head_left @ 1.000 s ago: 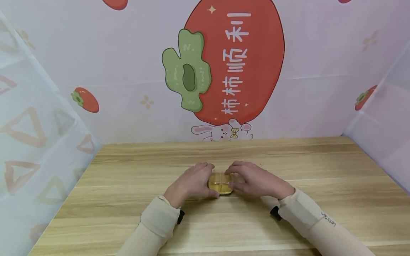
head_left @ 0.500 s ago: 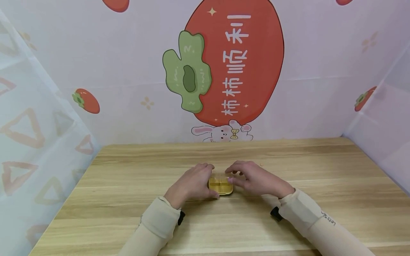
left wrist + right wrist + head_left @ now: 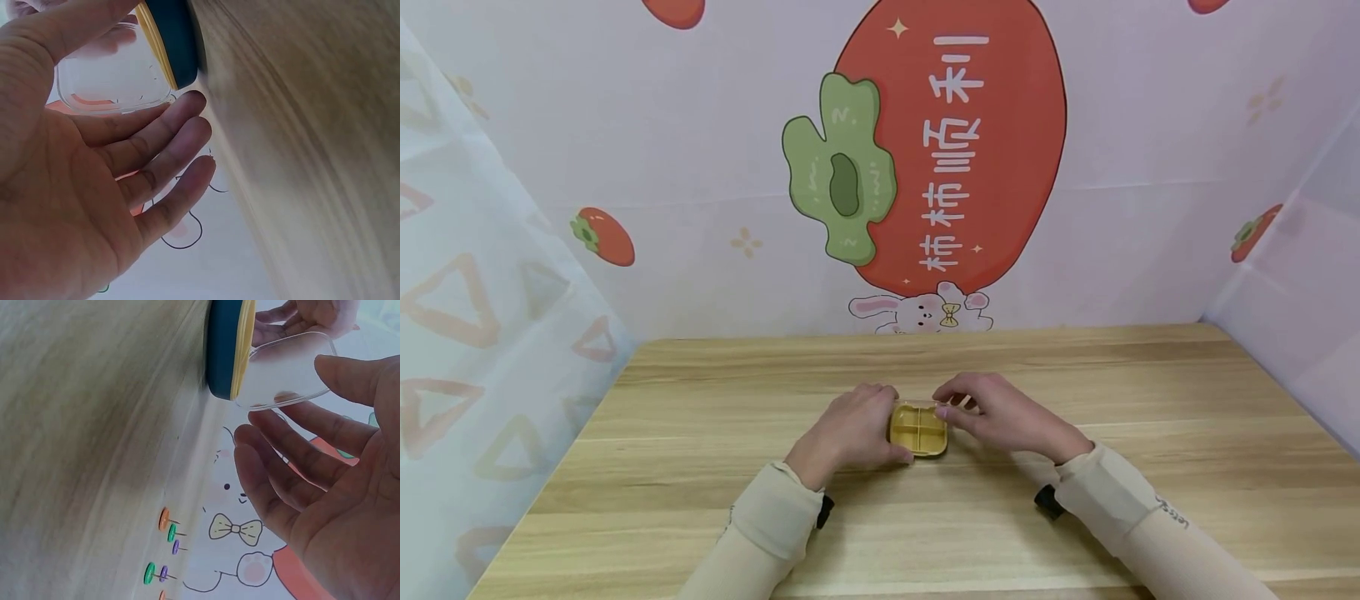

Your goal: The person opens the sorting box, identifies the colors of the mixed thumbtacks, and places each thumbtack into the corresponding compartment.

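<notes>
1. Backdrop (image 3: 700, 142): pale cloth across the upper half of my head view, printed with a large red persimmon (image 3: 958, 154) near 12 o'clock and a white rabbit (image 3: 928, 313) at the fruit's 6 o'clock edge.

2. Table (image 3: 715, 396): wood-grained top filling most of the lower half of that view.

3. Sleeves: cream, with turned-back cuffs. I see the left sleeve (image 3: 767, 517) entering from 7 o'clock and the right sleeve (image 3: 1120, 508) from between 4 and 5 o'clock.

4. Left hand (image 3: 850, 427): at the 9 o'clock side of the box (image 3: 918, 432), gripping it with the thumb at the near edge and fingers at the far side. My left wrist view shows the lower fingers loosely extended.

5. Right hand (image 3: 1009, 418): at the box's 3 o'clock, pinching the lid (image 3: 287, 370) between thumb and index finger, the latter visible through the plastic in my right wrist view.

6. Box: resting near the middle of the table, between both hands; yellow, divided into four compartments, with a dark blue-green underside.

7. Lid: transparent, rounded at the corners, raised steeply from the box's 12 o'clock edge.

8. Tacks (image 3: 172, 533): orange, green and purple, points upward on the table, between 6 and 7 o'clock in my right wrist view.
</notes>
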A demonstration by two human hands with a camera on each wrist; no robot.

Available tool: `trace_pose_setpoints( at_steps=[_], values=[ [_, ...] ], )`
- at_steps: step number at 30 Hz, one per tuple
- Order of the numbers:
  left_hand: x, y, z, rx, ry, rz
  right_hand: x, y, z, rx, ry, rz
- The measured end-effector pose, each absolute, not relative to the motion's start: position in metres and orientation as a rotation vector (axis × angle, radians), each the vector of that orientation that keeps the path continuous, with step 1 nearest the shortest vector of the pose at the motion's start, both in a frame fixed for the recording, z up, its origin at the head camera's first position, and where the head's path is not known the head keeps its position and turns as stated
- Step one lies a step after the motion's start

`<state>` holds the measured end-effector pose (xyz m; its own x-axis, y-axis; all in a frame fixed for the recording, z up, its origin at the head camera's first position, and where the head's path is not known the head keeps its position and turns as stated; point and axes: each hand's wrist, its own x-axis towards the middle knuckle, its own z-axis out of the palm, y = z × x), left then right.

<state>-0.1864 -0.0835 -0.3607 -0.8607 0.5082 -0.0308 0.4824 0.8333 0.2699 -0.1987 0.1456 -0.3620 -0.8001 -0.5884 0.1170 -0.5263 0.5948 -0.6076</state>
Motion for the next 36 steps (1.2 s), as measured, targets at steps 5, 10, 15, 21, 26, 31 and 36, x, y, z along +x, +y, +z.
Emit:
trace_pose_setpoints(
  at_steps=[5, 10, 15, 21, 26, 31, 36],
  values=[
    [-0.186, -0.084, -0.361, 0.703, 2.897, 0.467, -0.199, 0.146, -0.362, -0.967, 2.69, -1.029],
    [-0.186, -0.083, -0.361, 0.616, 2.882, 0.541, -0.199, 0.146, -0.363, -0.964, 2.688, -1.03],
    [-0.187, -0.084, -0.361, 0.603, 2.878, 0.593, -0.2, 0.145, -0.363, -0.953, 2.698, -1.035],
    [-0.189, -0.084, -0.362, 0.604, 2.902, 0.571, -0.201, 0.144, -0.364, -0.933, 2.693, -1.09],
    [-0.189, -0.083, -0.362, 0.616, 2.919, 0.541, -0.205, 0.147, -0.367, -0.864, 2.705, -1.146],
    [-0.189, -0.083, -0.361, 0.628, 2.931, 0.515, -0.208, 0.148, -0.369, -0.8, 2.678, -1.236],
    [-0.189, -0.082, -0.361, 0.62, 2.925, 0.514, -0.209, 0.147, -0.371, -0.724, 2.669, -1.275]
  ],
)
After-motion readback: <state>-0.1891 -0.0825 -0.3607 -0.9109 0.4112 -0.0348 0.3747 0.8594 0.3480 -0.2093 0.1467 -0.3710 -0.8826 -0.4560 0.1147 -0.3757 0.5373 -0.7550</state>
